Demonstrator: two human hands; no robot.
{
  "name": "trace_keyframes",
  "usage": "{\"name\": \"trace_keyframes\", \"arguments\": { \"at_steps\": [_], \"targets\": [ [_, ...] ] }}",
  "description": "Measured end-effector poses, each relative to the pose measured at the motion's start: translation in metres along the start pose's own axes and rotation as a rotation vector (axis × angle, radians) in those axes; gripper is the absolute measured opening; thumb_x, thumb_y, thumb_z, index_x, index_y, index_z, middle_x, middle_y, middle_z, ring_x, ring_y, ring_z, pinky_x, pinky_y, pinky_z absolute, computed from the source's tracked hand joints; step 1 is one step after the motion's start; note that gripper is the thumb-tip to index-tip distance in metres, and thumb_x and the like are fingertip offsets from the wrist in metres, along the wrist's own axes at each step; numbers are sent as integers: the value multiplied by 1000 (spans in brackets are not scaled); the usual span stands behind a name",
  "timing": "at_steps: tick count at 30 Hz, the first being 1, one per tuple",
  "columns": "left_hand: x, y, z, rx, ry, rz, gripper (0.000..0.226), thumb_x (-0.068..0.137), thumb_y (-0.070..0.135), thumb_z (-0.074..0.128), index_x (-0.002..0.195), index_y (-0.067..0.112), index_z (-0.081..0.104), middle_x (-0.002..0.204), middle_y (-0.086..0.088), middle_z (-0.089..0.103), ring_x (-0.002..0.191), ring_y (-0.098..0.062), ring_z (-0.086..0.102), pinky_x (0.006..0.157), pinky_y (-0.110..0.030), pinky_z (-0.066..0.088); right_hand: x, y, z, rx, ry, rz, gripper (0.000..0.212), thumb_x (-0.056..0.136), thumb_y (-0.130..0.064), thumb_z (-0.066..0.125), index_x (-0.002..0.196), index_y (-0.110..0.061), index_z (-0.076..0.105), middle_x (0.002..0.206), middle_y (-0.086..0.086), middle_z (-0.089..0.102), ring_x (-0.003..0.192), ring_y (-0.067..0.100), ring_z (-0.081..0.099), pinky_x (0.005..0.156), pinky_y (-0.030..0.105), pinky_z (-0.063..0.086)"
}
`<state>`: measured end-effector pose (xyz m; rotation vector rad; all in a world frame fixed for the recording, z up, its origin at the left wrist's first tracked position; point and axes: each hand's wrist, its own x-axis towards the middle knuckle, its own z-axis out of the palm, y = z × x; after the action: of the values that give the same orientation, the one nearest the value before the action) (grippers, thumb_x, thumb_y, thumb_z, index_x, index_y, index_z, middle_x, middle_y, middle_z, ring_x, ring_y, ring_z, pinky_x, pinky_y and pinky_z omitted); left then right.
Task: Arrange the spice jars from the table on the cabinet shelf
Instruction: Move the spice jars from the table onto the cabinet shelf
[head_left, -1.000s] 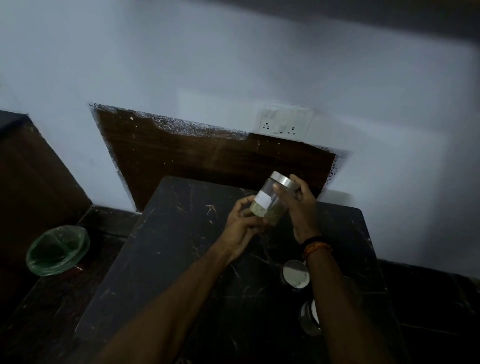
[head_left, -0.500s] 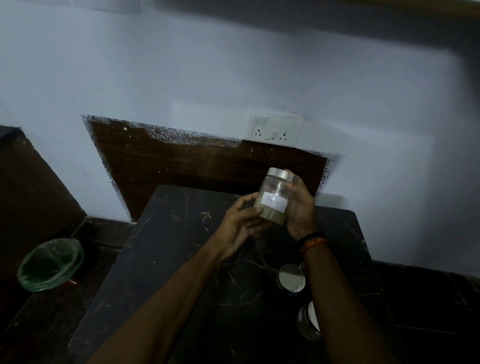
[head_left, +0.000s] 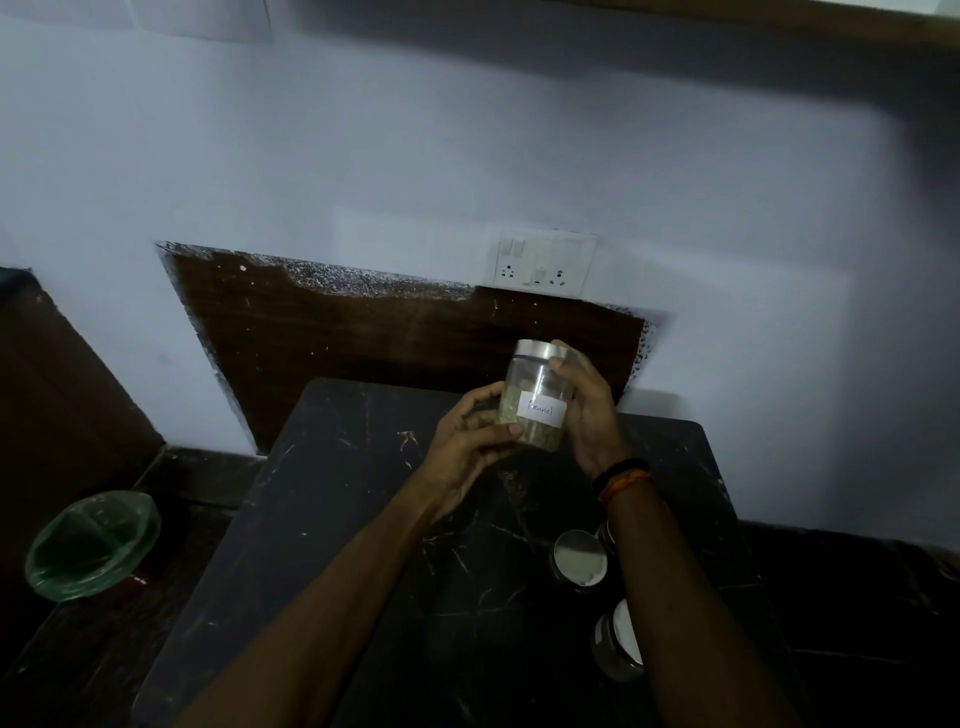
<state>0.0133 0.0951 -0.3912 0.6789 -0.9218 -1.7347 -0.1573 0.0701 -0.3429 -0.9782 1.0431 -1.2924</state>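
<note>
Wall (head_left: 467, 156): pale, fills upper frame; dim light overall. Dark wood panel (head_left: 395, 343) set into it low down, ragged paint edge along top.

Bench (head_left: 332, 519): black top with pale veining, pushed against the wall below the panel.

Green bin (head_left: 93, 545): on the floor left of the bench, well apart from it, lined with a green bag.

Switch and socket plate (head_left: 540, 265): white, on the wall just above the panel's right part.

Held jar (head_left: 535, 400): clear, silver lid, upright with slight tilt, raised above the far part of the bench. Roughly lower half filled with greenish seed. White handwritten label faces camera; word looks like "Fennel", not fully legible.

Left hand (head_left: 467, 452): fingers wrapped on the jar's lower left side. Right hand (head_left: 592, 415): grasping the jar's right side, fingertips at the lid. Dark and orange bands at the right wrist.

Two more jars on the bench, near right: one (head_left: 579, 558) silver lid up, another (head_left: 621, 647) partly hidden behind the right forearm.
</note>
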Motion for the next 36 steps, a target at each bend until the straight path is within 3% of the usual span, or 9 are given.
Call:
{"name": "trace_keyframes", "arguments": {
  "at_steps": [4,11,17,21,26,28,30,32,36],
  "targets": [
    [1,12,2,57,-33,-20,62,78,3,76,136,13,55,127,-21,65,120,-37,63,94,-45,56,-2,-7,1,-6,-6,-25,63,82,-32,67,139,-13,50,136,17,57,121,38,58,98,53,50],
    [18,66,22,406,-32,45,51,84,37,72,125,8,62,119,-8,70,107,-23,69,88,-42,56,-6,-20,3,-33,-37,-85,64,82,-33,70,140,-15,51,138,14,57,122,33,59,103,53,48],
    [40,103,40,608,-105,38,49,77,40,78,113,8,68,112,-9,73,106,-23,71,91,-46,58,-10,-40,6,-33,-85,-132,62,93,-35,63,147,-13,42,140,11,57,126,29,58,108,54,45],
    [53,124,55,644,-175,10,26,82,30,80,102,14,73,106,-5,76,103,-23,72,90,-47,59,-13,-61,9,-12,-129,-174,44,96,-40,57,133,-16,57,134,10,62,125,31,58,103,48,49],
    [66,155,83,720,-158,1,56,71,37,85,115,5,70,110,-6,76,104,-24,72,91,-45,57,-12,-94,17,33,-138,-223,39,97,-38,54,127,-15,61,129,10,65,120,26,62,95,38,54],
    [70,169,94,736,-157,0,51,72,36,85,112,6,71,107,-6,77,101,-23,73,86,-41,59,-10,-109,19,33,-147,-248,30,99,-35,53,121,-19,65,125,7,68,115,23,65,88,31,56],
    [74,184,106,758,-149,13,38,73,36,85,101,13,75,99,-3,78,91,-17,75,68,-31,60,-7,-126,21,38,-173,-279,25,102,-31,49,117,-22,67,122,4,70,112,21,67,85,28,56],
    [78,202,119,793,-154,65,30,70,40,85,89,19,75,91,0,78,81,-12,74,58,-24,55,-3,-147,22,12,-174,-325,29,104,-31,45,125,-20,63,123,2,70,114,20,66,87,29,56],
    [80,239,146,825,-207,193,24,65,39,85,80,24,75,87,2,75,82,-13,72,76,-36,54,5,-190,25,41,-142,-420,48,100,-40,46,134,-8,57,130,9,66,121,26,62,99,42,51]
  ]
}}
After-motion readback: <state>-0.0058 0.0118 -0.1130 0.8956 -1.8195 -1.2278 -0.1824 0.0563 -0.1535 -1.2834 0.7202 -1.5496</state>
